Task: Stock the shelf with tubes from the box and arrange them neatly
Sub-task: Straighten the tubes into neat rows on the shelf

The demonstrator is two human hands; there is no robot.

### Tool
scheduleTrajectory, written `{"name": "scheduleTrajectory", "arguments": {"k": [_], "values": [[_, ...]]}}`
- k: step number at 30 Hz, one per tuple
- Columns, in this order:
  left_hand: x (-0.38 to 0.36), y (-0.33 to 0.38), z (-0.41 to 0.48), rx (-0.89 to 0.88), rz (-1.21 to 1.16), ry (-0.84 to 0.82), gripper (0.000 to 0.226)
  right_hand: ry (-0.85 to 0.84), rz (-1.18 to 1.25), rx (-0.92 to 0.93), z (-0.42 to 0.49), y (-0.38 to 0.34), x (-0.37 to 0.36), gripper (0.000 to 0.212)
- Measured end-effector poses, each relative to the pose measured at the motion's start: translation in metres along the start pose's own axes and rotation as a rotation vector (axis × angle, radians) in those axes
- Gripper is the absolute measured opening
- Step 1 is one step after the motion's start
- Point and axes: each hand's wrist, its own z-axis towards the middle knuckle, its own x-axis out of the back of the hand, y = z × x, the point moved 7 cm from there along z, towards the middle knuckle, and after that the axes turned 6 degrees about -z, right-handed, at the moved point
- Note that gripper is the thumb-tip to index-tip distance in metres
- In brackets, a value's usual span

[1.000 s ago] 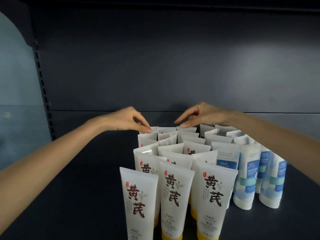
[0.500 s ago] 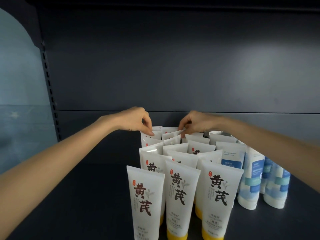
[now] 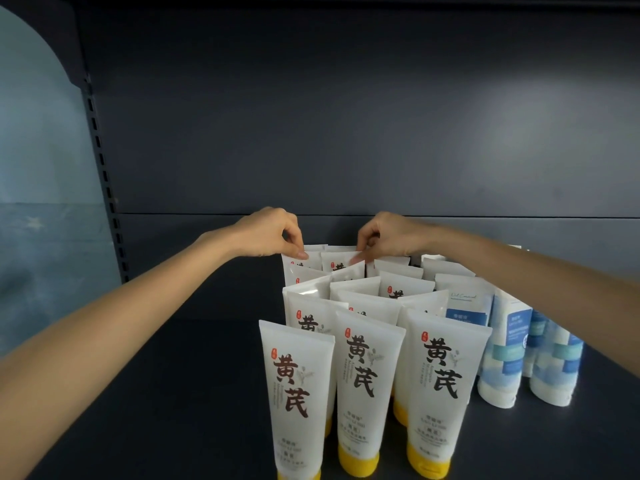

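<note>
Several white tubes with yellow caps (image 3: 360, 382) stand cap-down in rows on the dark shelf (image 3: 173, 375). My left hand (image 3: 270, 233) pinches the top edge of the back-left tube (image 3: 299, 263). My right hand (image 3: 384, 235) pinches the top of the back tube (image 3: 337, 262) beside it, fingers curled. The back rows lean a little unevenly. White and blue tubes (image 3: 509, 344) stand in rows just to the right.
The shelf's dark back panel (image 3: 346, 133) rises right behind the tubes. A slotted upright (image 3: 104, 188) marks the left end, with a pale wall beyond. Bare shelf floor lies left of the tubes.
Both hands have come down and closed in on the tops of the back-row tubes; their fingers went from extended to pinching. The view shifted slightly left.
</note>
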Motion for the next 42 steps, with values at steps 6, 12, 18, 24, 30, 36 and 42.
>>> {"name": "scheduleTrajectory", "arguments": {"k": [6,12,18,24,30,36,42], "values": [[0.002,-0.001,-0.002,0.003,0.006,-0.003,0.009,-0.006,0.007,-0.007,-0.001,0.0,0.0,0.018],[0.002,0.0,-0.001,0.012,0.029,-0.008,0.008,-0.006,-0.007,-0.013,-0.001,0.002,0.0,0.02],[0.001,0.001,0.001,0.029,0.008,-0.029,0.007,-0.027,-0.008,-0.015,-0.005,0.003,0.001,0.007],[-0.002,0.0,0.004,0.029,-0.014,-0.069,0.011,-0.001,0.005,-0.023,-0.011,0.009,0.004,0.008],[-0.005,0.008,0.005,0.022,-0.022,-0.132,0.009,-0.018,0.007,-0.013,-0.014,0.01,0.007,0.009],[-0.014,0.028,0.018,0.005,-0.04,-0.108,0.028,-0.052,-0.029,-0.081,-0.025,0.02,0.028,0.02],[-0.03,0.042,0.026,-0.036,-0.01,-0.162,0.009,-0.181,-0.14,-0.123,-0.039,0.035,0.023,0.007]]}}
